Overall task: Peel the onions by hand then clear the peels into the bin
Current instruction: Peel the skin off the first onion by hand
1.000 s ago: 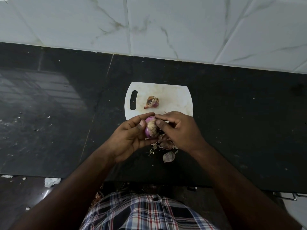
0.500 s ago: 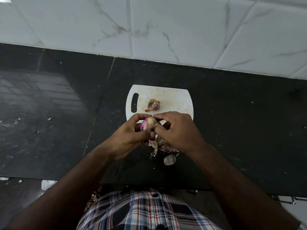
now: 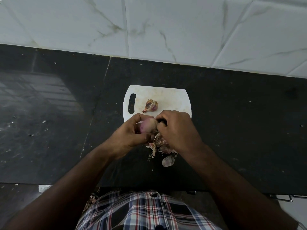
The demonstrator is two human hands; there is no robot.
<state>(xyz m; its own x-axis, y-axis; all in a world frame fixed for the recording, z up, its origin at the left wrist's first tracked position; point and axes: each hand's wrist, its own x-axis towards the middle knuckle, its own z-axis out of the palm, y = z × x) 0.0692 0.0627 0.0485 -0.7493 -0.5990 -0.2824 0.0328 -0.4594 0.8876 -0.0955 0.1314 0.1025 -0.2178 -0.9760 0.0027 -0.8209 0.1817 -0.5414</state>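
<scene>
Left hand grip grasping red onion; right hand grip pinching its skin. Peels on table below.

Dim, bluish light; soft glare patch on the dark counter at left, wide-angle bending toward the edges, slight softness overall, weak shadows.

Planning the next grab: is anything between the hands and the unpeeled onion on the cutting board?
Nothing visible. The unpeeled onion lies alone on the white cutting board, just beyond both hands. The left hand grips the onion being peeled while the right hand picks at its skin. The loose peels lie nearer the person, out of that path.
</scene>
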